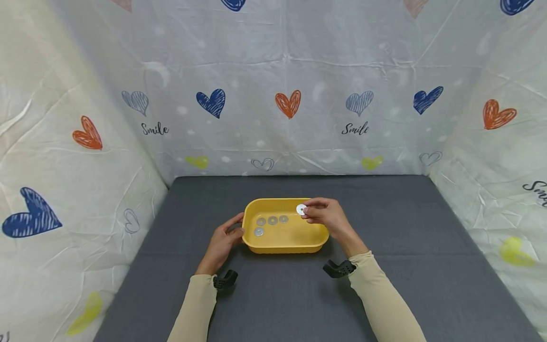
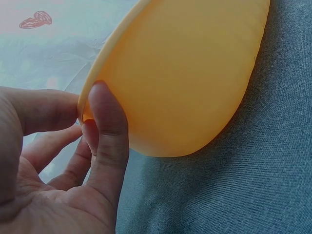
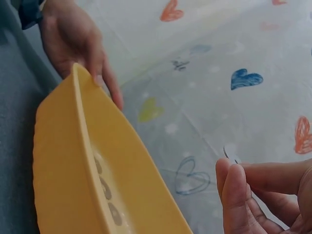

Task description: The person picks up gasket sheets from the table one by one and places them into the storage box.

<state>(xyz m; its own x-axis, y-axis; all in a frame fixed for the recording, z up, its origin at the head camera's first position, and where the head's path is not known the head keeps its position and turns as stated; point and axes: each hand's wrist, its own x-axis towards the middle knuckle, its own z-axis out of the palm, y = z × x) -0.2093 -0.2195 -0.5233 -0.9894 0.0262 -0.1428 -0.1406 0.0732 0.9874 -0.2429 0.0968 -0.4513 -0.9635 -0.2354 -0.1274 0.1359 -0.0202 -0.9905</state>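
Observation:
A yellow rectangular tray with rounded corners sits on the dark table. My left hand grips its left end; in the left wrist view the thumb lies against the outer wall just under the rim, with a finger at the other side. Above the tray's right part, my right hand pinches a flat silver washer between thumb and fingertips. The right wrist view shows this washer nearly edge-on. Several similar washers lie flat on the tray's floor, toward its left half.
Dark grey cloth covers the table on all sides of the tray. A white curtain printed with hearts and the word Smile hangs behind and along both sides. Black straps with cameras sit on both wrists, near the front of the tray.

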